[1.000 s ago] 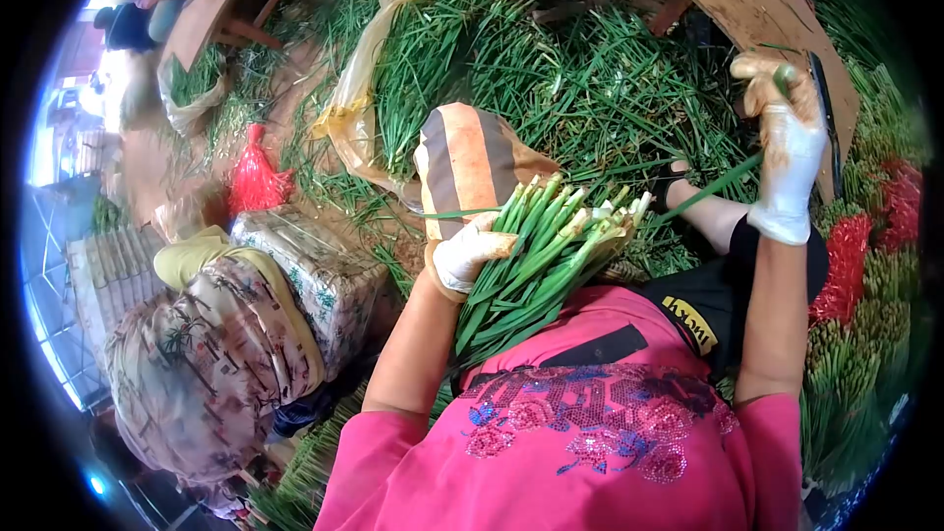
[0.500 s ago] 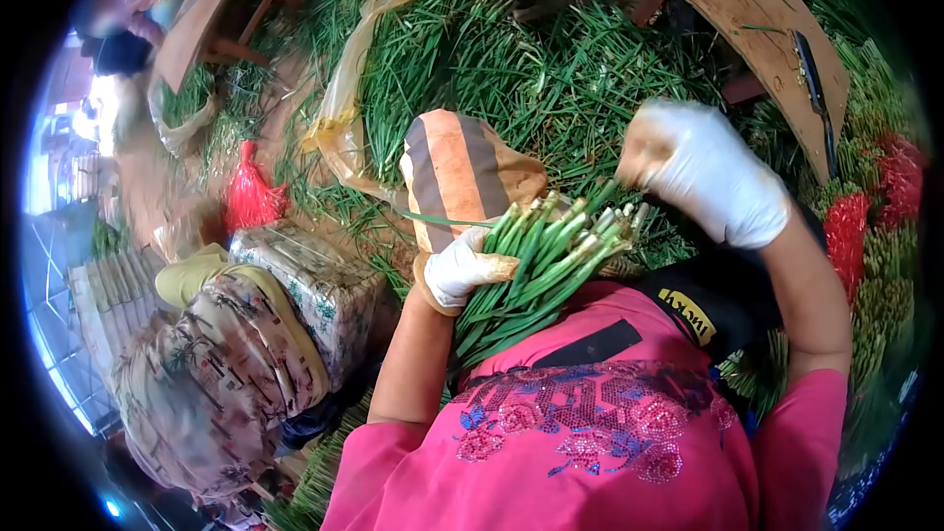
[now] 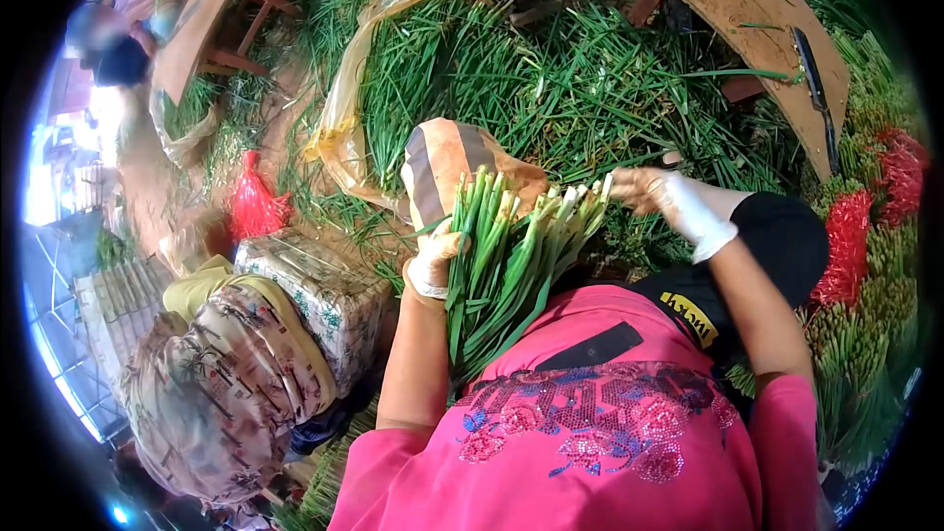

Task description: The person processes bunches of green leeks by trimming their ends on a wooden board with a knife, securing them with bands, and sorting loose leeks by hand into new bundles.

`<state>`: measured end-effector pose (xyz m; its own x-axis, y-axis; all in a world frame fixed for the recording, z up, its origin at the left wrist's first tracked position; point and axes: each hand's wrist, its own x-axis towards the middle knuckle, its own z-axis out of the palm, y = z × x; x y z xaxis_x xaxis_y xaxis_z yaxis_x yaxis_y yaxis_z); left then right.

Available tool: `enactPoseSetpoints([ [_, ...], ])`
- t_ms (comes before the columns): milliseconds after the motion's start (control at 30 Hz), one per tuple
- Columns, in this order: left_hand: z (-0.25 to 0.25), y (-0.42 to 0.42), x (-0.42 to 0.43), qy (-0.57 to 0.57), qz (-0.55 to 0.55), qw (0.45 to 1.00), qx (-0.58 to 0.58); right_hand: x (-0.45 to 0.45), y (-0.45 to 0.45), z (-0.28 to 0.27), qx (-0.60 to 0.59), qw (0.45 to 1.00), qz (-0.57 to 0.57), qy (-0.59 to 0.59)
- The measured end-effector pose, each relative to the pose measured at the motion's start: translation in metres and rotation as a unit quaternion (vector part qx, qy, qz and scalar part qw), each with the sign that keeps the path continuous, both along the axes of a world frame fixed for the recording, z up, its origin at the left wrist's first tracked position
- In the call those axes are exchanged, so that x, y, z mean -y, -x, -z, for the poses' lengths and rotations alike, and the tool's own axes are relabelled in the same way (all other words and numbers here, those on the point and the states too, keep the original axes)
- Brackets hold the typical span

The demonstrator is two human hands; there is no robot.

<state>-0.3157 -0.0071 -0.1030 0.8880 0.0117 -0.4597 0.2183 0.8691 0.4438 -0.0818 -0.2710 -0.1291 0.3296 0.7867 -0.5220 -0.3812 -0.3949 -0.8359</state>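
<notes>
My left hand (image 3: 431, 261), in a white glove with stained fingers, wraps round the left side of a bunch of scallion-like green stalks (image 3: 506, 265). Their pale ends fan upward and right, and the leaves hang against my pink shirt. My right hand (image 3: 661, 195), also gloved, is at the right edge of those pale ends, fingers stretched out and slightly blurred; whether they touch the stalks I cannot tell. A striped orange and grey cloth (image 3: 447, 165) covers my knee behind the bunch. Beyond it lies a large heap of loose green stalks (image 3: 580, 88).
A clear plastic sheet (image 3: 339, 128) edges the heap. On the right, a curved wooden board (image 3: 757, 10) carries a long dark-handled knife (image 3: 814, 88). Red plastic strips (image 3: 844, 251) hang nearby. A person in a patterned shirt (image 3: 221, 383) sits left, beside a patterned box (image 3: 315, 280).
My right hand has come down and its fingers have stretched out toward the pale ends. The bunch in my left hand has turned more upright and its ends are spread wider.
</notes>
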Motion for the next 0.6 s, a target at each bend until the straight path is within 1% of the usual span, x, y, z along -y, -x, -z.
enactPoseSetpoints([
  [33,-0.001,-0.001,0.001,-0.008,-0.008,1.000,-0.002,0.001,0.019,0.038,-0.208,0.976,0.059,0.000],
  [100,-0.004,-0.003,0.003,-0.024,-0.025,0.999,-0.007,-0.015,0.057,0.029,-0.315,0.936,0.101,-0.121],
  [133,0.000,0.001,0.001,-0.035,-0.020,0.999,-0.002,-0.035,0.072,-0.004,-0.312,0.930,0.138,-0.134],
  [200,-0.003,0.000,0.007,-0.031,-0.071,0.997,0.018,-0.042,0.075,-0.008,-0.312,0.926,0.124,-0.172],
  [233,-0.004,0.000,0.004,-0.015,-0.060,0.998,0.003,-0.042,0.074,-0.013,-0.313,0.923,0.117,-0.192],
  [267,0.001,0.001,0.001,0.000,-0.054,0.998,0.015,-0.046,0.072,-0.025,-0.250,0.948,0.114,-0.157],
  [333,-0.016,-0.009,0.008,-0.016,-0.042,0.999,-0.011,-0.064,0.072,-0.052,-0.122,0.983,0.108,-0.086],
  [367,-0.015,-0.009,0.006,-0.005,0.006,1.000,-0.013,-0.069,0.072,-0.058,-0.078,0.992,0.088,-0.051],
  [400,-0.015,-0.012,0.012,-0.041,0.013,0.999,0.013,-0.074,0.070,-0.068,-0.041,0.998,0.044,-0.030],
  [467,-0.020,-0.011,0.015,-0.071,0.039,0.997,0.017,-0.081,0.078,-0.067,0.078,0.993,0.044,-0.076],
  [500,-0.015,-0.007,0.020,-0.083,0.013,0.996,0.038,-0.080,0.075,-0.071,0.195,0.979,-0.019,-0.056],
  [533,-0.012,-0.002,0.014,-0.105,0.058,0.992,0.046,-0.077,0.067,-0.080,0.309,0.947,-0.081,-0.033],
  [567,-0.011,0.001,0.015,-0.094,0.054,0.993,0.042,-0.075,0.062,-0.090,0.416,0.898,-0.141,-0.008],
  [600,-0.009,0.003,0.016,-0.081,0.051,0.995,0.037,-0.076,0.061,-0.096,0.518,0.845,-0.131,-0.028],
])
